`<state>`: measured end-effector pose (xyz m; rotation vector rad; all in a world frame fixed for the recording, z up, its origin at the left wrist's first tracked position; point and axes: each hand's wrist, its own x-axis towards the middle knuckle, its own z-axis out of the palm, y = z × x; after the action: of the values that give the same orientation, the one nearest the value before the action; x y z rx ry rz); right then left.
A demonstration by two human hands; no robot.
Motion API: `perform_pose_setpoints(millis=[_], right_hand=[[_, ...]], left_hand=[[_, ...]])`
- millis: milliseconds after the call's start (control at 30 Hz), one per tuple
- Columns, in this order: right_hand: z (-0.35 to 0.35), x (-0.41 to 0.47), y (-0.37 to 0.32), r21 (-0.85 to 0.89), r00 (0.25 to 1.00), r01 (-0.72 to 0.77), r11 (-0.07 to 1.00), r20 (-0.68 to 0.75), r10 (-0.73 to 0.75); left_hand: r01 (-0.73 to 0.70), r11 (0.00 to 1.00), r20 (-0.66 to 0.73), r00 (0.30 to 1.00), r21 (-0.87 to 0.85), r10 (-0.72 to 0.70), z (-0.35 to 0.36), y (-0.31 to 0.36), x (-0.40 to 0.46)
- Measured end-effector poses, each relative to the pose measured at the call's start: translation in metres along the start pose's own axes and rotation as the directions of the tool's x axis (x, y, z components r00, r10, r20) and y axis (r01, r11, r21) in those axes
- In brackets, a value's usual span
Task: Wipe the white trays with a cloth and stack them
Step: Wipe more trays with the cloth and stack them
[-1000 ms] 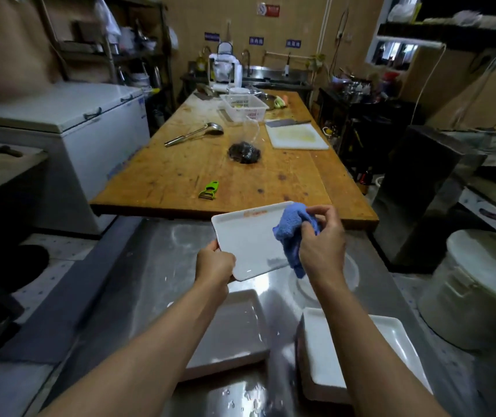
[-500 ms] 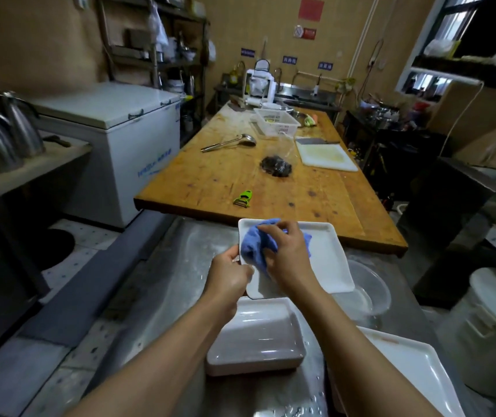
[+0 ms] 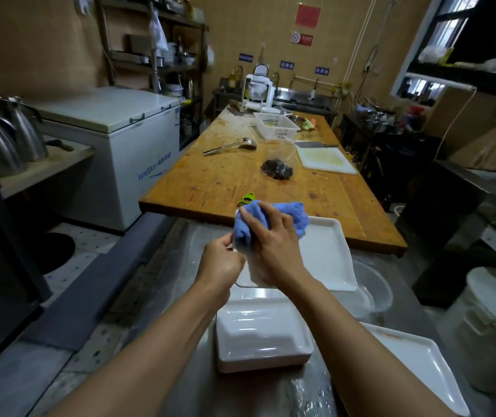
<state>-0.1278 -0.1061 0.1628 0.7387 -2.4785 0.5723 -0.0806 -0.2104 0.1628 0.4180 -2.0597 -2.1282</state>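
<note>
A white rectangular tray (image 3: 325, 254) is held in the air above the wet steel counter (image 3: 180, 260). My left hand (image 3: 221, 263) grips the tray's near left edge. My right hand (image 3: 274, 245) presses a blue cloth (image 3: 271, 218) against the tray's left end, the cloth bunched over the rim. Below lies another white tray (image 3: 261, 335), upside down on the counter. A third white tray (image 3: 421, 365) sits right side up at the lower right, partly hidden by my right forearm.
A clear bowl (image 3: 373, 293) stands right of the held tray. Behind is a long wooden table (image 3: 210, 179) with a green peeler (image 3: 247, 198), a dark bag (image 3: 277, 169), a ladle (image 3: 230, 145), a cutting board (image 3: 325, 159) and a white basket (image 3: 277, 126). A white bucket (image 3: 490, 329) stands right, a chest freezer (image 3: 120, 136) left.
The tray has tipped from tilted toward me to nearly flat. My right hand has carried the cloth from the tray's right side to its left end. The view has shifted left.
</note>
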Motion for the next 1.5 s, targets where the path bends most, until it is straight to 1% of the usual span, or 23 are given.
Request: perform_pose_setpoints(millis=[67, 167, 233, 333, 400, 500, 567, 700, 800, 867, 967, 1033, 1133, 1233, 1300, 1333, 1400, 1433, 1500], right_hand=[[-0.004, -0.007, 0.013, -0.014, 1.000, -0.017, 1.000, 0.005, 0.017], [-0.016, -0.016, 0.030, -0.032, 0.994, -0.101, 0.994, 0.039, 0.103], [-0.024, -0.020, 0.039, -0.077, 0.987, -0.155, 0.985, 0.019, 0.157], [-0.036, -0.027, 0.061, -0.074, 0.962, -0.272, 0.959, -0.024, 0.271], [-0.043, -0.030, 0.077, -0.097, 0.953, -0.304, 0.948, -0.017, 0.303], [-0.050, -0.030, 0.093, -0.129, 0.967, -0.246, 0.961, 0.034, 0.252], [-0.055, -0.030, 0.093, -0.135, 0.978, -0.178, 0.975, 0.083, 0.190], [-0.062, -0.058, 0.084, -0.025, 0.989, -0.083, 0.996, 0.119, 0.085], [-0.062, -0.079, 0.080, 0.020, 0.993, -0.065, 0.998, 0.098, 0.063], [-0.060, -0.083, 0.076, 0.041, 0.994, -0.092, 0.995, 0.065, 0.089], [-0.052, -0.084, 0.059, 0.077, 0.996, -0.081, 0.994, 0.046, 0.078], [-0.044, -0.086, 0.043, 0.041, 0.997, -0.078, 0.996, 0.025, 0.077], [-0.032, -0.087, 0.021, -0.005, 0.999, -0.026, 1.000, -0.025, 0.026], [-0.022, -0.084, 0.005, -0.029, 1.000, 0.026, 0.999, -0.017, -0.026], [-0.019, -0.084, -0.003, 0.016, 0.997, 0.071, 0.997, 0.009, -0.071], [-0.018, -0.084, -0.005, 0.067, 0.997, 0.078, 0.995, 0.015, -0.079], [-0.021, -0.081, -0.007, 0.199, 0.999, 0.019, 0.980, 0.029, -0.025], [-0.023, -0.079, -0.006, 0.245, 0.999, -0.023, 0.969, 0.050, 0.011], [-0.024, -0.069, -0.003, 0.293, 0.990, -0.085, 0.952, 0.134, 0.047]], left_hand=[[0.020, 1.000, -0.006, 1.000, -0.022, -0.020, -0.005, -0.001, 0.001], [0.048, 0.998, 0.015, 0.999, -0.034, -0.047, -0.011, -0.004, -0.001], [0.029, 0.998, 0.015, 1.000, -0.059, -0.028, -0.011, -0.002, -0.003], [-0.002, 0.995, 0.013, 1.000, -0.098, 0.003, -0.013, 0.005, -0.003], [-0.011, 0.993, 0.010, 1.000, -0.118, 0.012, -0.015, 0.009, -0.004], [0.011, 0.987, -0.031, 0.999, -0.158, -0.017, -0.013, 0.009, -0.004], [0.060, 0.968, -0.074, 0.994, -0.244, -0.080, -0.008, 0.006, -0.003], [0.133, 0.905, -0.179, 0.959, -0.403, -0.221, -0.002, 0.003, 0.003], [0.151, 0.883, -0.184, 0.949, -0.444, -0.255, 0.002, 0.000, 0.008], [0.173, 0.873, -0.162, 0.948, -0.456, -0.273, 0.008, -0.004, 0.008], [0.183, 0.860, -0.109, 0.958, -0.476, -0.264, 0.019, -0.007, 0.004], [0.177, 0.864, -0.083, 0.966, -0.471, -0.243, 0.026, -0.008, 0.002], [0.175, 0.871, -0.060, 0.972, -0.460, -0.227, 0.029, -0.010, -0.003], [0.198, 0.868, 0.000, 0.975, -0.455, -0.223, 0.026, -0.013, -0.006], [0.247, 0.820, 0.081, 0.967, -0.516, -0.241, 0.023, -0.012, -0.008], [0.271, 0.790, 0.120, 0.962, -0.549, -0.247, 0.022, -0.011, -0.008], [0.292, 0.746, 0.175, 0.956, -0.598, -0.234, 0.021, -0.009, -0.007], [0.279, 0.744, 0.187, 0.960, -0.607, -0.208, 0.021, -0.009, -0.007], [0.229, 0.780, 0.183, 0.972, -0.583, -0.148, 0.021, -0.009, -0.006]])
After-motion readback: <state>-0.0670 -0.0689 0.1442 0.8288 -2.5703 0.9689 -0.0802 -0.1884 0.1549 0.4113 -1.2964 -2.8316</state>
